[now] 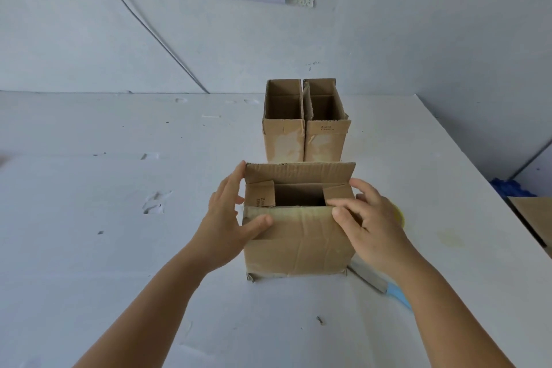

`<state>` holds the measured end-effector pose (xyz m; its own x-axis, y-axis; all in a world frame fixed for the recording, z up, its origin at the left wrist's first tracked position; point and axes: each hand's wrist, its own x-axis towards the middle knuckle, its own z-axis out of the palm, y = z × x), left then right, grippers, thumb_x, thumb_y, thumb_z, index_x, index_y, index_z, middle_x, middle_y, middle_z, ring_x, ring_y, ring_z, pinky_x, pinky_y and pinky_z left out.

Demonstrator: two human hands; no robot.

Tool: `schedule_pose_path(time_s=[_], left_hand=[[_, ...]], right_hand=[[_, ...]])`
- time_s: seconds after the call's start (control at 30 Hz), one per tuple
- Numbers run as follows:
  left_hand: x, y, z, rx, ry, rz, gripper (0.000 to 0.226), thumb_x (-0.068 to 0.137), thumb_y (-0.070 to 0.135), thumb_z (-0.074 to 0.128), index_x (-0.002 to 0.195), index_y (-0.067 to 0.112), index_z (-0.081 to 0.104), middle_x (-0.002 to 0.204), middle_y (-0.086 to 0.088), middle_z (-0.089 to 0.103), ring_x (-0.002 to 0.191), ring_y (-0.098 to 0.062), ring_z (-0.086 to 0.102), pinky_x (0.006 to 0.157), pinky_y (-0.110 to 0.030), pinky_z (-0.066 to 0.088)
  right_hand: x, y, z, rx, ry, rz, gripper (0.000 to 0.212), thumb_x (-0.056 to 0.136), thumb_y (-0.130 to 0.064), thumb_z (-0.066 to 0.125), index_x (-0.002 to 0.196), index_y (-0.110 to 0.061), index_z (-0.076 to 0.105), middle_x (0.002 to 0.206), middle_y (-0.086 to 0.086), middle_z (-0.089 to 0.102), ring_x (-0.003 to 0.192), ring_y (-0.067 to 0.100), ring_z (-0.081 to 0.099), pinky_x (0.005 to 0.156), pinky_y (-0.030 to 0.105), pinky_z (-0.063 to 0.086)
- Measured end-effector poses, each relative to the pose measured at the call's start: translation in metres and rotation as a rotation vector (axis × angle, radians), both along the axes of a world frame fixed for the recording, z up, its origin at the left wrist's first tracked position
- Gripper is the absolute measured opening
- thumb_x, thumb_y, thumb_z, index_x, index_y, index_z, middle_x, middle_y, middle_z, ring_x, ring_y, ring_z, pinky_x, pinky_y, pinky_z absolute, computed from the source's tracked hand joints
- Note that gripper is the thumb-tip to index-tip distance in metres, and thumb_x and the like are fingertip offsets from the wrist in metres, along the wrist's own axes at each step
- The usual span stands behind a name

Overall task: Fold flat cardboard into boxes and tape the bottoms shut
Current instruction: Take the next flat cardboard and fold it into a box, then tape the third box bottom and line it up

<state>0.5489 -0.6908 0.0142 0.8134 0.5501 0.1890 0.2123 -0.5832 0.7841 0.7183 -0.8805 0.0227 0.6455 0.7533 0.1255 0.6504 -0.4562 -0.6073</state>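
Two hands on box (298,236): left hand (227,218) and right hand (367,218) fingers curled, gripping near flap. Risk: side flaps spring up, tape seam gaps.

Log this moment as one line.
step: folding flaps | box: on table | left hand, right hand: gripping near flap | two boxes: behind

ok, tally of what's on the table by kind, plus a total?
Standing cardboard boxes: 3, the near box held by the left hand and right hand, plus the back-left box and back-right box.
Flat cardboard at the right edge: 1.
Knife: 1.
Yellow object, mostly hidden: 1.
Total: 6.
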Motion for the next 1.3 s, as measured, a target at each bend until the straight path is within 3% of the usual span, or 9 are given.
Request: schedule_pose_path(time_s=[0.17, 0.27, 0.37, 0.5, 0.63, 0.73, 0.87, 1.03, 1.3], left_hand=[[-0.001, 0.004, 0.000, 0.043, -0.035, 0.031, 0.069, 0.080, 0.032, 0.071, 0.135, 0.040, 0.032, 0.126, 0.024, 0.039, 0.110, -0.009, 0.043, 0.091, -0.020, 0.038], [0.002, 0.005, 0.004, 0.112, -0.031, 0.039, 0.034, 0.078, 0.031, 0.073, 0.101, 0.040, 0.050, 0.110, 0.025, 0.047, 0.106, -0.011, 0.043, 0.086, -0.012, 0.034], [0.004, 0.006, 0.008, 0.210, 0.024, 0.028, 0.014, 0.079, 0.036, 0.069, 0.085, 0.031, 0.059, 0.101, 0.020, 0.051, 0.104, -0.008, 0.042, 0.083, -0.005, 0.030], [0.003, 0.004, 0.016, 0.432, 0.080, 0.002, 0.029, 0.079, 0.052, 0.052, 0.084, 0.027, 0.064, 0.094, 0.017, 0.057, 0.107, -0.007, 0.045, 0.091, -0.021, 0.036], [0.016, -0.019, 0.033, 0.503, 0.182, -0.061, 0.019, 0.095, 0.024, 0.048, 0.103, 0.019, 0.064, 0.111, 0.007, 0.060, 0.116, -0.015, 0.049, 0.093, -0.020, 0.031], [0.035, -0.046, 0.032, 0.556, 0.360, -0.187, 0.043, 0.100, 0.037, 0.030, 0.141, 0.025, 0.037, 0.151, 0.002, 0.031, 0.141, -0.018, 0.022, 0.113, -0.029, 0.017], [0.053, -0.063, 0.024, 0.657, 0.596, -0.232, 0.065, 0.096, 0.057, 0.011, 0.151, 0.026, -0.005, 0.159, -0.003, -0.011, 0.145, -0.020, -0.015, 0.118, -0.045, -0.003], [0.052, -0.058, 0.017, 0.718, 0.595, -0.220, 0.068, 0.092, 0.060, 0.005, 0.150, 0.027, -0.006, 0.159, -0.001, -0.013, 0.145, -0.017, -0.017, 0.119, -0.042, -0.003], [0.053, -0.054, 0.011, 0.725, 0.520, -0.187, 0.082, 0.080, 0.069, -0.010, 0.151, 0.030, 0.004, 0.160, 0.002, 0.000, 0.147, -0.015, -0.007, 0.118, -0.040, 0.006]], right_hand=[[-0.004, 0.008, -0.006, 0.188, -0.023, -0.118, 0.018, 0.086, -0.029, 0.064, 0.102, -0.022, 0.063, 0.127, -0.009, 0.042, 0.118, 0.010, 0.043, 0.090, 0.014, 0.030], [-0.008, 0.010, -0.012, 0.320, 0.014, -0.234, 0.042, 0.078, -0.021, 0.075, 0.109, -0.016, 0.047, 0.122, -0.012, 0.037, 0.103, 0.009, 0.049, 0.075, 0.004, 0.036], [-0.011, 0.010, -0.010, 0.345, 0.043, -0.261, 0.059, 0.076, -0.021, 0.076, 0.123, -0.017, 0.041, 0.125, -0.013, 0.034, 0.100, 0.005, 0.048, 0.069, 0.002, 0.038], [-0.006, 0.009, -0.012, 0.198, -0.057, -0.102, 0.039, 0.087, -0.026, 0.064, 0.124, -0.015, 0.056, 0.138, -0.003, 0.042, 0.126, 0.014, 0.042, 0.099, 0.019, 0.032], [0.000, 0.009, -0.006, 0.060, -0.142, -0.070, 0.035, 0.091, -0.035, 0.055, 0.123, -0.020, 0.061, 0.139, -0.006, 0.048, 0.128, 0.017, 0.041, 0.101, 0.022, 0.027], [0.000, 0.010, -0.004, 0.043, -0.163, -0.084, 0.034, 0.092, -0.034, 0.054, 0.123, -0.020, 0.061, 0.139, -0.006, 0.049, 0.128, 0.017, 0.041, 0.101, 0.021, 0.027], [0.000, 0.012, -0.008, 0.073, -0.138, -0.045, 0.034, 0.095, -0.029, 0.048, 0.126, -0.019, 0.059, 0.139, -0.005, 0.049, 0.128, 0.015, 0.043, 0.104, 0.022, 0.029], [0.013, -0.002, -0.006, 0.251, 0.186, -0.112, 0.035, 0.101, -0.020, 0.034, 0.126, -0.017, 0.058, 0.126, -0.011, 0.055, 0.119, 0.000, 0.047, 0.094, 0.002, 0.031], [0.058, -0.032, -0.064, -0.285, 0.118, -0.282, 0.058, 0.088, -0.004, 0.045, 0.142, -0.024, 0.039, 0.141, 0.003, 0.048, 0.125, 0.027, 0.048, 0.097, 0.033, 0.041]])
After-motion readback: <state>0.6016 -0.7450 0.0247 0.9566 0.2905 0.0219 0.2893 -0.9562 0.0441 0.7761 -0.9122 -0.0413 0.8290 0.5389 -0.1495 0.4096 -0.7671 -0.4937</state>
